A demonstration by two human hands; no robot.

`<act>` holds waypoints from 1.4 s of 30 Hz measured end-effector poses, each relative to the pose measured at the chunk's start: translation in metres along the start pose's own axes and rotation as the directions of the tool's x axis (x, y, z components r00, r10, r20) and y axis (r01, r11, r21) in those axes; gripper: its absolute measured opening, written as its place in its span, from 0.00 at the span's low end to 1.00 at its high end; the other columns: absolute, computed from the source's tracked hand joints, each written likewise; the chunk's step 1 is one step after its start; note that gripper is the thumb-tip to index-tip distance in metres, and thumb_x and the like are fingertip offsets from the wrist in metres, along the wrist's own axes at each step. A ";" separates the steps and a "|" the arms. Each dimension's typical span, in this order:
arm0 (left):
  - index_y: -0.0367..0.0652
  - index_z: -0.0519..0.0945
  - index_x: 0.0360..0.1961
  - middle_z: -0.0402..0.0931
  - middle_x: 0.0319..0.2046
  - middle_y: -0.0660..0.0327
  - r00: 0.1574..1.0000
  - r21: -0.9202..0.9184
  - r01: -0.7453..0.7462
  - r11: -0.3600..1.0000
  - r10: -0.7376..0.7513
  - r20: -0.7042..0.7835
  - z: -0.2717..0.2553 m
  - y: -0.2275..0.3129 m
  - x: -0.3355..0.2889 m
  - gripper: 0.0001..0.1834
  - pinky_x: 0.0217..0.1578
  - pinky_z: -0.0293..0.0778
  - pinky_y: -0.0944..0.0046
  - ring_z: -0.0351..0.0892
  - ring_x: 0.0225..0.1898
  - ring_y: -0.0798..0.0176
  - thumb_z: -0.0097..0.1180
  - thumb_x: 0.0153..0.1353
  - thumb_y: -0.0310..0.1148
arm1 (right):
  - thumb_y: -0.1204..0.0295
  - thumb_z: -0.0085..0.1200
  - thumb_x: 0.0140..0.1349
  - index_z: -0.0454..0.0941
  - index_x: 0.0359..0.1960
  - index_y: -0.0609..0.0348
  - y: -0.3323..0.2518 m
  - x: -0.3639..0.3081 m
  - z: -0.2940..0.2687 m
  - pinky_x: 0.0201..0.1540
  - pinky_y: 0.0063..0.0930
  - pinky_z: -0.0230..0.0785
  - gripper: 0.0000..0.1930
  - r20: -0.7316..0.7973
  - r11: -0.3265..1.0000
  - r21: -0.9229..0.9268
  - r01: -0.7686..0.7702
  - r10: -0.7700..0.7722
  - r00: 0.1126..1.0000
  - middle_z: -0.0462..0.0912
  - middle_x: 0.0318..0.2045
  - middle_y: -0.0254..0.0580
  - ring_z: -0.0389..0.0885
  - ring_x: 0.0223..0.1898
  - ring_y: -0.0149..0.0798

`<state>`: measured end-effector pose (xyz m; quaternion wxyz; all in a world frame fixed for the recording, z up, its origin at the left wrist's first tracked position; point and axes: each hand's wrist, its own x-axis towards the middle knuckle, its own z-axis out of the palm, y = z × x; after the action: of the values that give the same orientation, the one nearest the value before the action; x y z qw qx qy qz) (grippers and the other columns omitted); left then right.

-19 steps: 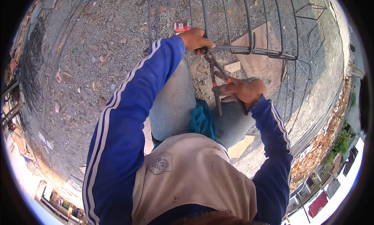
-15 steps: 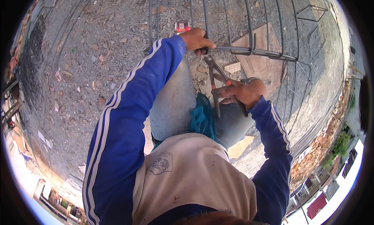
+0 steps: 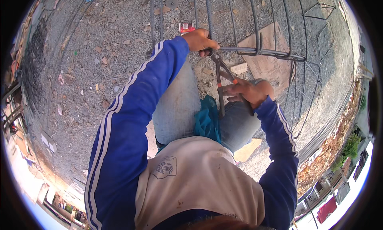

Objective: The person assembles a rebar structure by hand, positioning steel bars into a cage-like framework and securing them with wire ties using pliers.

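My left hand (image 3: 202,42) is closed around the near end of a rebar frame (image 3: 275,53), where a long bar meets a crossing bar. Several steel bars run away from me beyond it. In my right hand (image 3: 252,93) is a pair of end-cutting pincers (image 3: 222,76) with orange bands on dark handles. The handles are spread apart, and the jaws point up to the rebar just below my left fingers. Whatever lies under the left fingers, and whether the jaws touch the bar, is hidden.
A flat brown board (image 3: 268,50) lies under the frame, beside a small wood block (image 3: 239,68). A red box (image 3: 186,28) rests on the gravel past my left hand. A teal cloth (image 3: 207,119) hangs between my knees. Thin bent wire stirrups (image 3: 320,10) stand at the right.
The pincers have moved slightly up and right, their jaws now nearer the rebar at my left fingers. My left hand has hardly moved and keeps its grip.
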<state>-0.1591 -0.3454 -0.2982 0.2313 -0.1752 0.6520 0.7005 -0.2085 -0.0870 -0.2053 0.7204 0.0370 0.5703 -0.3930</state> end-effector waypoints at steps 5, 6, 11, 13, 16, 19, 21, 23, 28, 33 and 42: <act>0.29 0.77 0.34 0.78 0.21 0.55 1.000 0.004 -0.008 1.000 0.008 -0.006 0.002 0.009 -0.006 0.21 0.18 0.72 0.69 0.76 0.17 0.69 0.64 0.54 0.42 | 0.65 0.55 0.59 0.65 0.62 0.50 -0.002 0.004 -0.009 0.53 0.33 0.64 0.28 -0.082 0.981 -0.191 0.014 -0.030 0.996 0.77 0.46 0.34 0.72 0.49 0.33; 0.29 0.77 0.34 0.78 0.21 0.55 1.000 0.005 -0.008 1.000 0.008 -0.007 0.002 0.008 -0.006 0.21 0.18 0.72 0.69 0.76 0.17 0.69 0.64 0.54 0.42 | 0.65 0.55 0.59 0.65 0.62 0.50 0.000 0.005 -0.010 0.53 0.33 0.64 0.28 -0.081 0.981 -0.191 0.015 -0.031 0.996 0.77 0.46 0.34 0.72 0.49 0.33; 0.28 0.77 0.34 0.78 0.21 0.55 1.000 0.032 -0.025 0.999 0.024 0.012 0.000 0.003 -0.001 0.21 0.17 0.73 0.69 0.77 0.17 0.68 0.64 0.54 0.41 | 0.64 0.56 0.58 0.70 0.55 0.54 0.004 0.005 -0.005 0.44 0.30 0.68 0.23 -0.127 0.974 -0.219 0.053 -0.082 0.989 0.76 0.42 0.34 0.74 0.45 0.32; 0.28 0.77 0.33 0.78 0.21 0.54 1.000 0.035 -0.025 0.999 0.025 0.005 0.000 0.001 0.000 0.21 0.17 0.73 0.68 0.77 0.17 0.67 0.64 0.54 0.41 | 0.65 0.56 0.57 0.72 0.51 0.55 0.004 0.005 -0.004 0.42 0.30 0.68 0.20 -0.142 0.967 -0.251 0.045 -0.082 0.986 0.75 0.41 0.34 0.74 0.43 0.32; 0.28 0.77 0.33 0.78 0.21 0.54 1.000 0.041 -0.024 0.999 0.024 -0.003 0.001 0.003 0.000 0.21 0.17 0.73 0.68 0.77 0.16 0.67 0.63 0.54 0.41 | 0.67 0.56 0.56 0.73 0.44 0.56 0.009 0.007 -0.002 0.39 0.30 0.68 0.14 -0.164 0.969 -0.244 0.041 -0.083 0.983 0.74 0.40 0.33 0.74 0.40 0.30; 0.28 0.77 0.33 0.78 0.21 0.54 1.000 0.036 -0.017 0.999 0.018 -0.006 0.001 0.002 0.001 0.21 0.16 0.73 0.68 0.77 0.16 0.67 0.64 0.54 0.41 | 0.69 0.55 0.57 0.73 0.44 0.55 0.019 0.013 -0.004 0.39 0.30 0.68 0.14 -0.135 0.985 -0.155 0.070 -0.091 0.987 0.73 0.41 0.34 0.74 0.40 0.31; 0.29 0.77 0.33 0.78 0.21 0.54 1.000 0.030 -0.011 0.999 0.012 -0.009 0.001 0.001 0.001 0.21 0.16 0.73 0.68 0.77 0.16 0.67 0.64 0.54 0.41 | 0.70 0.54 0.57 0.73 0.49 0.55 0.018 0.013 -0.001 0.41 0.31 0.69 0.16 -0.100 0.990 -0.103 0.092 -0.103 0.990 0.74 0.42 0.34 0.74 0.42 0.32; 0.29 0.77 0.33 0.78 0.21 0.55 0.999 0.068 -0.022 0.997 0.023 -0.021 0.001 0.001 0.000 0.21 0.16 0.72 0.68 0.76 0.16 0.68 0.64 0.54 0.41 | 0.71 0.53 0.59 0.68 0.58 0.54 0.010 0.008 0.011 0.47 0.34 0.70 0.23 -0.082 0.993 -0.027 0.111 -0.113 0.990 0.74 0.47 0.37 0.74 0.47 0.35; 0.30 0.78 0.32 0.78 0.20 0.55 0.999 0.046 -0.024 0.999 0.026 -0.025 0.001 0.000 0.001 0.21 0.16 0.71 0.68 0.76 0.16 0.68 0.65 0.53 0.41 | 0.69 0.53 0.60 0.62 0.64 0.52 0.017 0.010 0.004 0.52 0.40 0.69 0.29 -0.018 0.993 -0.005 0.115 -0.115 0.993 0.73 0.52 0.38 0.72 0.53 0.39; 0.31 0.79 0.31 0.77 0.19 0.56 0.999 0.004 -0.033 0.999 0.033 0.005 0.001 -0.001 0.002 0.21 0.15 0.71 0.68 0.75 0.15 0.68 0.65 0.54 0.42 | 0.68 0.53 0.60 0.63 0.63 0.53 0.016 0.010 0.013 0.52 0.41 0.69 0.28 -0.048 0.993 -0.052 0.110 -0.112 0.992 0.74 0.52 0.37 0.71 0.54 0.39; 0.30 0.79 0.30 0.77 0.18 0.56 0.999 0.024 -0.052 0.998 0.052 -0.009 0.002 -0.004 0.005 0.20 0.14 0.69 0.67 0.75 0.14 0.67 0.65 0.54 0.42 | 0.68 0.52 0.61 0.71 0.49 0.58 0.021 0.007 0.025 0.36 0.30 0.72 0.15 -0.140 0.983 -0.087 0.162 -0.174 0.975 0.76 0.36 0.34 0.77 0.37 0.32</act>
<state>-0.1609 -0.3427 -0.3039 0.2119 -0.1586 0.6658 0.6976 -0.1754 -0.0889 -0.2113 0.6414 -0.0096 0.6373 -0.4270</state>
